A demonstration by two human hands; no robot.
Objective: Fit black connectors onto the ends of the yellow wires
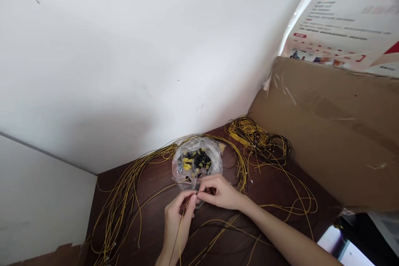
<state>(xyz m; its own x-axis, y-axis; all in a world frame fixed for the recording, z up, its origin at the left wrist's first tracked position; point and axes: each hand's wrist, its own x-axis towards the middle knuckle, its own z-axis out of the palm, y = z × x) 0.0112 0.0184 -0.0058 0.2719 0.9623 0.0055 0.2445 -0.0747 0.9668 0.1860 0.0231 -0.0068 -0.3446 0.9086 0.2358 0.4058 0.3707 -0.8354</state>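
Note:
My left hand [178,218] is closed in a pinch on a thin yellow-and-black wire [179,241], which runs down past the palm. Fingertip to fingertip with it, my right hand [222,192] pinches at the wire's end; whatever tiny piece lies between those fingers is hidden. Just beyond both hands sits an opened clear plastic bag [218,167] holding many small black and yellow parts [202,160]. Below the right hand, part of a small greyish object [199,205] shows, too covered to name.
Long yellow and black wires [124,199] spread over the dark brown tabletop [156,220] at left. A tangled wire bundle [249,133] lies at the back right. A white wall [156,50] stands behind, a cardboard panel [327,133] at right. A lit screen [332,241] shows bottom right.

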